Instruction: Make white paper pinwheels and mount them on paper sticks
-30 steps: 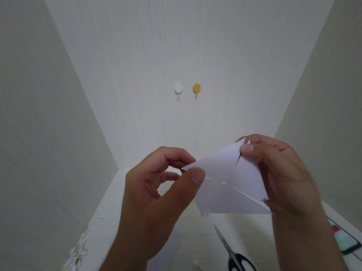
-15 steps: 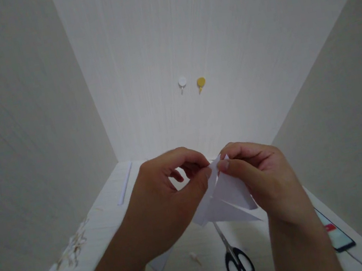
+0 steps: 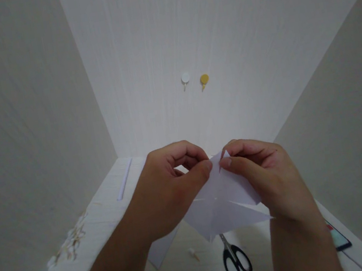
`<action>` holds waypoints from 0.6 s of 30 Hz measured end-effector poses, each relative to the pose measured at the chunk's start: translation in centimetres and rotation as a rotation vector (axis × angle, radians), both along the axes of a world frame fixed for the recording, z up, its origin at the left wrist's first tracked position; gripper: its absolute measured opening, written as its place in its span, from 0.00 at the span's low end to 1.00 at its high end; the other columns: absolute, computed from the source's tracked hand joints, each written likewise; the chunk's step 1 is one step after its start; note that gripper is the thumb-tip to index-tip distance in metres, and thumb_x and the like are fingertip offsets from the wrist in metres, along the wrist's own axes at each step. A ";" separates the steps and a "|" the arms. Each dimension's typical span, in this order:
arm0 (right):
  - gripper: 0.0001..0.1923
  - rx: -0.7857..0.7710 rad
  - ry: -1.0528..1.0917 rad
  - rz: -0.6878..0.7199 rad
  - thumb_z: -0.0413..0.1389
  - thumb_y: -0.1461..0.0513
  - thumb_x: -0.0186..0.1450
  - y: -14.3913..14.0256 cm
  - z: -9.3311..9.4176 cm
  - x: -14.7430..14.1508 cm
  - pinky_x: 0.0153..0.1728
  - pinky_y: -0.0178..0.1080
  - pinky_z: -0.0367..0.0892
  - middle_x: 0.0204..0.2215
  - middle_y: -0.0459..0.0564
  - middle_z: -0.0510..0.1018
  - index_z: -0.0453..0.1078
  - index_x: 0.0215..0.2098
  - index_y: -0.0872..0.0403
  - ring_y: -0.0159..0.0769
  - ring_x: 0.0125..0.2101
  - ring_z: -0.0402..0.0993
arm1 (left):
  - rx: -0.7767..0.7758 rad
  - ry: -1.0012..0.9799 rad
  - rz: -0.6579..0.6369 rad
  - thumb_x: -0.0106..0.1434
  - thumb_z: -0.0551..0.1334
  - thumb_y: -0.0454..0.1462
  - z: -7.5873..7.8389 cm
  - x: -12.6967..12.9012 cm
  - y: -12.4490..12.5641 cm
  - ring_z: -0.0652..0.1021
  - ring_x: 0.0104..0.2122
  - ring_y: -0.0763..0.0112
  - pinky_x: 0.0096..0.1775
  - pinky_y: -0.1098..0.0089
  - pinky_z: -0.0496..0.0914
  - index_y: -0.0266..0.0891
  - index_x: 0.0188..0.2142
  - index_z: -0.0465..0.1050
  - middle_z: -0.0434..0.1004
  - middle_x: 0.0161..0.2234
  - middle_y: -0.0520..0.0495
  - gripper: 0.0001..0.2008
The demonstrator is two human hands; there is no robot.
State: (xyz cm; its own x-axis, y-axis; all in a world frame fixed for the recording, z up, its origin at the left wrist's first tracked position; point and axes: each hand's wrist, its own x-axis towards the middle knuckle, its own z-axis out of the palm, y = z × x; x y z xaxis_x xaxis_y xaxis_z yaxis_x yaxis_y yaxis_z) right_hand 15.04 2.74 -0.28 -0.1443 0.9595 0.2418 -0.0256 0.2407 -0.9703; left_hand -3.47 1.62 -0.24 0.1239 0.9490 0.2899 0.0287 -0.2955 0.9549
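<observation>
Between my hands is a white sheet of paper (image 3: 218, 215) with slits cut in from its edges, held above the table. My left hand (image 3: 175, 183) pinches its upper left part between thumb and fingers. On the upper right, my right hand (image 3: 260, 170) grips a pointed corner of the paper by a slit, thumb in front. Below the paper lie scissors (image 3: 235, 259) with black handles, their blades mostly hidden behind it. Another piece of white paper (image 3: 162, 248) rests on the table, partly covered by my left forearm.
A small pale item with a brown tip (image 3: 193, 254) lies near the scissors. At the left are a pile of small pale pieces (image 3: 69, 243) and a narrow white strip (image 3: 125, 179). A phone (image 3: 339, 237) with a cable sits at right. Two hooks (image 3: 204, 79) are on the back wall.
The sheet has opened out flatter and shows more of its face below my hands. My fingers keep their pinches, and the view has shifted slightly.
</observation>
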 end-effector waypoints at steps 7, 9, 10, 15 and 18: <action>0.05 -0.012 -0.042 0.024 0.67 0.61 0.58 0.0 0.0 0.0 0.16 0.28 0.56 0.17 0.42 0.72 0.78 0.26 0.54 0.26 0.16 0.63 | 0.046 0.073 -0.026 0.61 0.67 0.35 0.6 0.0 -0.2 0.73 0.22 0.78 0.22 0.79 0.65 0.39 0.32 0.81 0.78 0.26 0.53 0.03; 0.05 -0.017 -0.051 0.034 0.66 0.62 0.58 -0.1 0.0 -0.1 0.16 0.28 0.56 0.17 0.41 0.71 0.77 0.26 0.54 0.25 0.16 0.62 | 0.057 0.070 -0.024 0.61 0.67 0.35 0.6 0.0 -0.2 0.72 0.21 0.79 0.22 0.79 0.64 0.40 0.31 0.80 0.77 0.26 0.54 0.03; 0.05 -0.017 -0.055 0.037 0.66 0.62 0.58 -0.1 0.0 -0.1 0.15 0.28 0.55 0.16 0.41 0.70 0.76 0.26 0.54 0.25 0.16 0.62 | 0.058 0.071 -0.028 0.61 0.67 0.35 0.5 0.0 -0.2 0.71 0.21 0.79 0.21 0.79 0.64 0.40 0.31 0.80 0.77 0.25 0.55 0.03; 0.05 -0.015 -0.073 0.044 0.66 0.62 0.59 -0.1 0.1 -0.2 0.15 0.27 0.55 0.16 0.41 0.70 0.76 0.26 0.54 0.25 0.15 0.62 | 0.081 0.116 -0.031 0.60 0.66 0.35 0.4 -0.1 0.0 0.70 0.21 0.79 0.22 0.78 0.64 0.40 0.29 0.79 0.75 0.24 0.55 0.04; 0.05 -0.025 -0.070 0.049 0.66 0.62 0.58 -0.1 0.1 -0.3 0.15 0.27 0.55 0.16 0.41 0.71 0.77 0.26 0.54 0.25 0.15 0.62 | 0.092 0.109 -0.052 0.61 0.66 0.35 0.5 -0.2 0.1 0.70 0.21 0.79 0.21 0.78 0.64 0.40 0.30 0.80 0.74 0.24 0.55 0.04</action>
